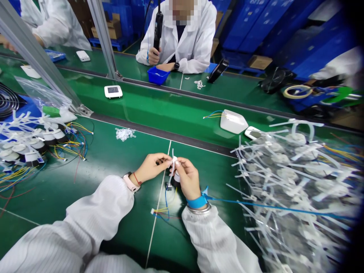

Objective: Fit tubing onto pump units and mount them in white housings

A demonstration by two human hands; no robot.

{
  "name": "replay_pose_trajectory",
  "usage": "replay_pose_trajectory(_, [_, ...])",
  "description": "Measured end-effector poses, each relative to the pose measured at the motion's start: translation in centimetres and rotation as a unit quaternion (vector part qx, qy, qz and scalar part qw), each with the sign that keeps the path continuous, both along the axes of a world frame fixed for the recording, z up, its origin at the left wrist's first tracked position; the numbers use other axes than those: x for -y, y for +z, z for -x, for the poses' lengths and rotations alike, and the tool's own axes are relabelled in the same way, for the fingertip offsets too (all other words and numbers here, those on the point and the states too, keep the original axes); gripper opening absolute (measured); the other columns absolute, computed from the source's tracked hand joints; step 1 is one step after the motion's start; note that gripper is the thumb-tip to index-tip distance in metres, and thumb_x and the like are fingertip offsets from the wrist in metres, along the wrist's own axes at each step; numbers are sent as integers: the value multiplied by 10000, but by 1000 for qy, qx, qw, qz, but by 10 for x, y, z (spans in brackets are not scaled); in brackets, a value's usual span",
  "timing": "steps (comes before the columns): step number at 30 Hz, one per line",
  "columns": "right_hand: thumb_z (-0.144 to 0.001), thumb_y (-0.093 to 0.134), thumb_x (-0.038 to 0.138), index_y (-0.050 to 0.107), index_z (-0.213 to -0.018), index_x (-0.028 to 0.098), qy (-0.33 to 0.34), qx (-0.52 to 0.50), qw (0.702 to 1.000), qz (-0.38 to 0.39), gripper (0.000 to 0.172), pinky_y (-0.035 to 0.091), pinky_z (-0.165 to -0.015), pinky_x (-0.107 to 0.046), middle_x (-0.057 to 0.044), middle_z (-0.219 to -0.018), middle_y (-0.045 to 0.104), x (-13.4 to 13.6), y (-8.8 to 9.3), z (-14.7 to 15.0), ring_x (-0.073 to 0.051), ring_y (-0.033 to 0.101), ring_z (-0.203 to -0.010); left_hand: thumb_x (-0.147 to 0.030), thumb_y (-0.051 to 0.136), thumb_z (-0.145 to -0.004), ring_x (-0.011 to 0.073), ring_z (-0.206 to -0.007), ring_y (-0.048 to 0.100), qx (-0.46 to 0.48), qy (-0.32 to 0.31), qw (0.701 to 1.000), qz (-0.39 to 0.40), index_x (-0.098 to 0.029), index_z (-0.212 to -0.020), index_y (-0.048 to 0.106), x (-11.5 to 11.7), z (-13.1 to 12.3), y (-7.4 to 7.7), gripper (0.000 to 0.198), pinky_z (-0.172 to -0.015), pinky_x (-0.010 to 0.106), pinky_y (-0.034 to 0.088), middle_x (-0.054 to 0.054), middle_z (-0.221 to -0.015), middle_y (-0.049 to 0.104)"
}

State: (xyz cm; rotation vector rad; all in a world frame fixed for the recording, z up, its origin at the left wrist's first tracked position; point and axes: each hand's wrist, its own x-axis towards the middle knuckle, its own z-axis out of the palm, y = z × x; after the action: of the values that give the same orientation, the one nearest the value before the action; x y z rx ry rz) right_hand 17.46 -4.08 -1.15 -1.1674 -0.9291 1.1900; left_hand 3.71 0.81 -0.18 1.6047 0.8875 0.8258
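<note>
In front of me, both hands meet at a small white-and-black part with soft tubes [176, 176], which looks like a little pump. My right hand [189, 180] wraps round its body from the right. My left hand [153, 166] pinches at its white top, where a translucent tube [171, 170] runs up and down; the fingertips hide the exact grip. Blue, yellow and red wires hang from the part to a small white connector [152, 211] lying on the green table [113, 223]. Left of the far middle sits a heap of small clear rings [124, 134].
Similar tubed parts with wires [34, 144] are piled at left; a large heap of tubed parts in clear bags [295, 189] fills the right. A blue cord [270, 206] runs right from my wrist strap. White devices [113, 91] lie beyond the dark strip. A co-worker [182, 41] sits opposite.
</note>
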Motion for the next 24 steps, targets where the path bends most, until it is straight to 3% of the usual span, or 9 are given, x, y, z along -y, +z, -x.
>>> replay_pose_trajectory(11, [-724,643,335,617,-775,177,-2,23,1000,-2,168,473,-503,-201,6,-621,619,0,1,-1,-82,547,-525,-348,597,-767,93,-612,531,79,-24,993,86,-83,-722,622,-6,4,-1,270,-603,199,407,37,-676,622])
replay_pose_trajectory(24, [-755,616,294,657,-842,191,34,57,997,-41,141,436,-461,-181,-3,-651,632,3,2,-4,-84,560,-536,-305,701,-673,87,-606,545,131,-59,974,174,-94,-697,637,-10,8,4,222,-628,204,419,19,-646,627])
